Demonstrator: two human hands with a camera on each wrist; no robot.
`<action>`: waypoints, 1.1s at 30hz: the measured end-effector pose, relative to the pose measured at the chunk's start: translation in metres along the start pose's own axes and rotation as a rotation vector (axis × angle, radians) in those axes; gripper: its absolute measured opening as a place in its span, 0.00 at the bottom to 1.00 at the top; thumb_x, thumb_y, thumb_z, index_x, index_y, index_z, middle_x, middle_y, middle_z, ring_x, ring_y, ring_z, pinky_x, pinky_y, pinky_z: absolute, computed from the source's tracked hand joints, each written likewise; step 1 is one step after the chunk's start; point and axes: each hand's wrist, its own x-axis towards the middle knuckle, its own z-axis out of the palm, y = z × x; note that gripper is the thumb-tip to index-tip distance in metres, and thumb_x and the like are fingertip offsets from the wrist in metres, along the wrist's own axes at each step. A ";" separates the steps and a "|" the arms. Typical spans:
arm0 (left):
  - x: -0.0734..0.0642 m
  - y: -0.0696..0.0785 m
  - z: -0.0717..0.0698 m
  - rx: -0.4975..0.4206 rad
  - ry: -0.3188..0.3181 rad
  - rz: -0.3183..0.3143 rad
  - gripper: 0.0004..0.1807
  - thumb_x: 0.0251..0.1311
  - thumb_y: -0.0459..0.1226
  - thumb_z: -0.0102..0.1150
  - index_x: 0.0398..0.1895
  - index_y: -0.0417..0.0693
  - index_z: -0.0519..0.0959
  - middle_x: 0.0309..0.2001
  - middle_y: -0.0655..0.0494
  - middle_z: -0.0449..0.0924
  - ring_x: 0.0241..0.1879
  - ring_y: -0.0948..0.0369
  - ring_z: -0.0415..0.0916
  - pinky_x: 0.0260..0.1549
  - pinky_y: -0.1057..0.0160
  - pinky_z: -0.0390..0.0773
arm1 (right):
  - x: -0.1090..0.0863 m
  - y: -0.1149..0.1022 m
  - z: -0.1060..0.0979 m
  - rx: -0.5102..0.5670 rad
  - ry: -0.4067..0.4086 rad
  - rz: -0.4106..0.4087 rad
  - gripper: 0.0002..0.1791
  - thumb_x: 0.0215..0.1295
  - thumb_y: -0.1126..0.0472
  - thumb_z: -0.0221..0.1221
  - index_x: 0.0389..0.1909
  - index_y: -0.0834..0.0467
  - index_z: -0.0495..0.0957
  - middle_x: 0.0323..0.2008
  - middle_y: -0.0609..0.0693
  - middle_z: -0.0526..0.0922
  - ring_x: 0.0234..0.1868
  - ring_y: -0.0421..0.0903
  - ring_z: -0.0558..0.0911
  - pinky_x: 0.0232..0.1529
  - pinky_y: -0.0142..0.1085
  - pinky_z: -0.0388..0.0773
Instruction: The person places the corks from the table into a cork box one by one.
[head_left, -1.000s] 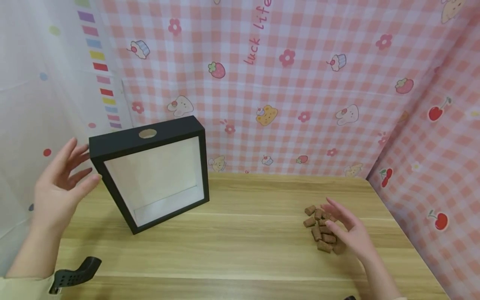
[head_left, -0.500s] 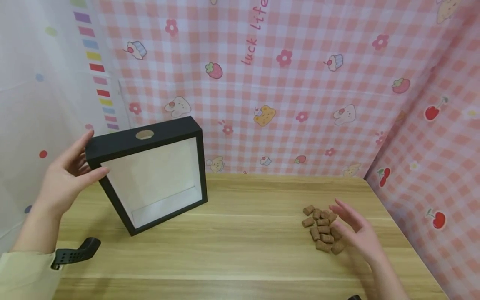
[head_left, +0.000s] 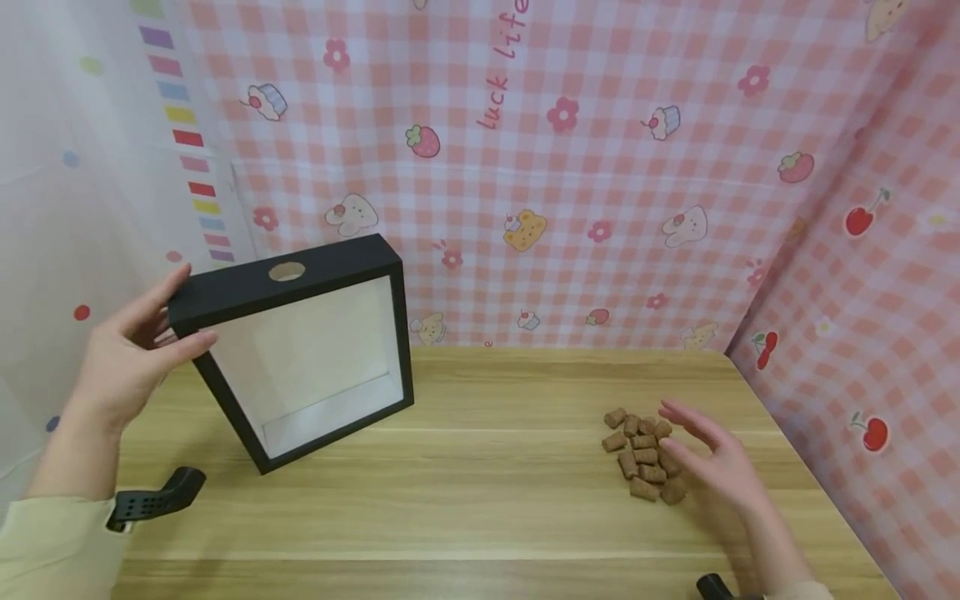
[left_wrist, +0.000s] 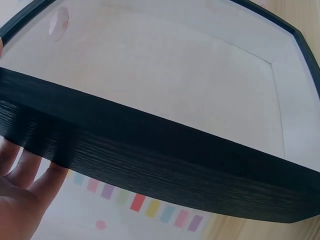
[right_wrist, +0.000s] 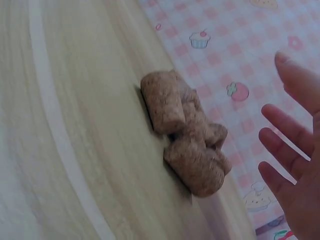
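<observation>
A black shadow box [head_left: 337, 265] with a pale inside and a round hole in its top stands upright on the left of the table. My left hand [head_left: 123, 367] grips its upper left corner, thumb over the front edge. In the left wrist view, fingers [left_wrist: 50, 181] lie against the box's dark side [left_wrist: 150, 150]. On the right, several brown wine corks [head_left: 643, 457] lie in a loose pile. Just right of them hovers my right hand [head_left: 723, 467], fingers spread and holding nothing. The right wrist view has the corks [right_wrist: 162, 102] apart from that hand [right_wrist: 300, 150].
The wood-grain table [head_left: 495, 492] extends between box and corks. A pink checked curtain [head_left: 480, 192] hangs behind, and another cherry-printed curtain [head_left: 892, 333] borders the right side. White cloth [head_left: 45, 225] hangs at the left. Black wrist mounts [head_left: 161, 498] sit on both wrists.
My left hand has moved right and taken hold of the box's corner. My right hand has drawn slightly away from the corks, uncovering more of the pile.
</observation>
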 end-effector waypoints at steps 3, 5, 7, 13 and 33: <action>-0.001 0.000 0.003 -0.008 -0.018 0.009 0.42 0.56 0.15 0.59 0.73 0.52 0.66 0.68 0.59 0.67 0.53 0.71 0.75 0.43 0.76 0.74 | 0.003 0.009 0.000 -0.021 -0.014 0.007 0.29 0.68 0.61 0.63 0.69 0.58 0.71 0.60 0.60 0.78 0.57 0.23 0.68 0.55 0.16 0.60; -0.001 0.000 0.006 0.020 -0.030 0.002 0.42 0.56 0.16 0.60 0.74 0.54 0.66 0.69 0.58 0.66 0.54 0.70 0.73 0.43 0.76 0.74 | 0.005 0.015 -0.001 -0.021 -0.019 0.002 0.28 0.67 0.62 0.63 0.68 0.60 0.71 0.60 0.63 0.77 0.56 0.24 0.69 0.55 0.17 0.60; -0.001 0.000 0.009 0.056 -0.044 -0.010 0.42 0.57 0.18 0.61 0.74 0.55 0.65 0.71 0.58 0.64 0.56 0.70 0.72 0.43 0.77 0.74 | 0.007 0.022 -0.001 -0.022 -0.024 -0.003 0.28 0.67 0.63 0.63 0.67 0.61 0.71 0.60 0.64 0.77 0.55 0.24 0.69 0.54 0.18 0.62; 0.002 -0.001 0.022 0.058 -0.093 0.010 0.43 0.57 0.18 0.61 0.74 0.54 0.64 0.75 0.56 0.57 0.59 0.70 0.70 0.46 0.77 0.73 | 0.010 0.041 -0.002 0.037 -0.052 -0.053 0.25 0.67 0.68 0.61 0.65 0.68 0.72 0.61 0.64 0.74 0.55 0.28 0.71 0.51 0.22 0.70; 0.009 -0.003 0.079 0.068 -0.242 0.048 0.42 0.56 0.20 0.64 0.74 0.55 0.66 0.72 0.55 0.62 0.56 0.65 0.73 0.44 0.72 0.77 | 0.015 0.060 -0.003 0.034 -0.100 -0.008 0.24 0.71 0.67 0.58 0.65 0.69 0.70 0.59 0.67 0.74 0.52 0.27 0.73 0.48 0.20 0.69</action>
